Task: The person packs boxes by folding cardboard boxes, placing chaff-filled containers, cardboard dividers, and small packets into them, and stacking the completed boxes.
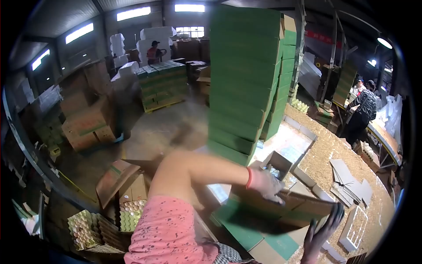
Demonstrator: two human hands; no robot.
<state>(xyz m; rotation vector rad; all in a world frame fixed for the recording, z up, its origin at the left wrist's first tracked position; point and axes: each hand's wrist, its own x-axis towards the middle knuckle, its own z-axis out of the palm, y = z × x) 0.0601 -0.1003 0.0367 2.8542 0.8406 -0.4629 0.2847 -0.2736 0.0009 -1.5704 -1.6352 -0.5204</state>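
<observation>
A green and brown cardboard box (pixel 303 212) lies tilted in front of me, its brown panel facing up and its green flaps (pixel 246 225) spread below. My left hand (pixel 267 185), in a pale glove with a red cuff, reaches across from a pink sleeve. Its fingers bend over the upper edge of the box; the fingertips are partly blurred. At the box's right end is my right hand (pixel 323 229), in a dark glove, with fingers stretched upward and thumb apart. It is against or very close to the panel; I cannot tell which.
A tall stack of flat green cartons (pixel 241 79) rises ahead. Egg trays (pixel 88 231) with eggs stand lower left beside an open carton (pixel 116 182). Cardboard scraps (pixel 349 182) and a white plastic frame (pixel 354 226) lie on the rough tan surface at right. Several people work farther off.
</observation>
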